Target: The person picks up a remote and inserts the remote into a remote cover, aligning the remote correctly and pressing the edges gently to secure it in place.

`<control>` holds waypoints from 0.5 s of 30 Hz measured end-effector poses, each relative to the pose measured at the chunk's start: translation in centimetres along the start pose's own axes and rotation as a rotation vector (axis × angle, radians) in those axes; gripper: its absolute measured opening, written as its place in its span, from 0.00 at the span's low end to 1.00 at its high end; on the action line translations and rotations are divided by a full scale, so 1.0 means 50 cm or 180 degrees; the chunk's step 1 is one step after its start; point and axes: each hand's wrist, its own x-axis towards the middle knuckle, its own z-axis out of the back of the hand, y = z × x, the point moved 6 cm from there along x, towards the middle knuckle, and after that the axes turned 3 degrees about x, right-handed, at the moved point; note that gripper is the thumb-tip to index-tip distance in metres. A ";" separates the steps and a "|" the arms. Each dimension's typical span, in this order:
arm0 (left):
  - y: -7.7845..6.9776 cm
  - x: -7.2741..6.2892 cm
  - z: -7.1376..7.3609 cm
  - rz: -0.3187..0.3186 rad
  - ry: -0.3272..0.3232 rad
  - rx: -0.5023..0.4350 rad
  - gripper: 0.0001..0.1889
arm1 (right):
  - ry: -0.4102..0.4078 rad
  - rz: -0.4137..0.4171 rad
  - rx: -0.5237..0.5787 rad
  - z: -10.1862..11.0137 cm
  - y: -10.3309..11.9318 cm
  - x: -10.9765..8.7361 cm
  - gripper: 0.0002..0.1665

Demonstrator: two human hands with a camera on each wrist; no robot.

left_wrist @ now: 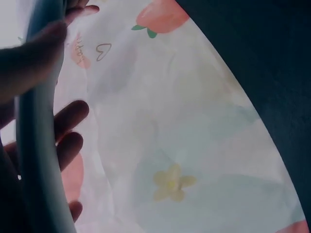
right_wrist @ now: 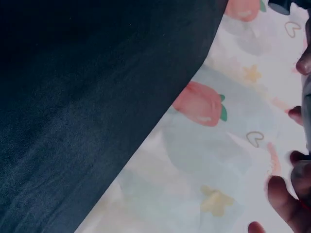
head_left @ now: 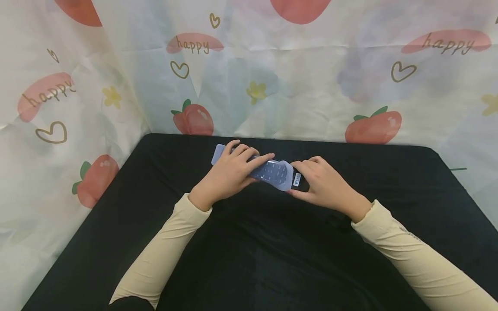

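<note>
A black remote control with a small white label at its end sits partly inside a translucent bluish sleeve. Rows of buttons show through the sleeve. My left hand grips the sleeved part from above, fingers over the far edge and thumb along the near side. At the bare black end, my right hand pinches the remote between thumb and fingers, close to the sleeve's mouth. The left wrist view shows the sleeve's long side edge-on between thumb and fingers. In the right wrist view, only fingers appear at the right border.
Both hands are over a table with a black cloth. Behind and to the left hangs a pale curtain printed with fruit, hearts and flowers. The table's back edge runs just beyond the hands.
</note>
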 end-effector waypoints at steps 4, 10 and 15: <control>-0.010 -0.001 0.010 0.0219 -0.0528 -0.0048 0.34 | -0.0433 0.0000 -0.0039 0.007 0.007 -0.002 0.32; -0.059 -0.015 0.024 0.0442 -0.1655 0.0766 0.22 | -0.0960 -0.0449 0.0308 0.009 0.013 -0.006 0.28; -0.072 -0.015 0.021 0.0737 -0.1926 0.1177 0.19 | -0.1197 -0.0652 0.0497 0.014 0.034 -0.002 0.27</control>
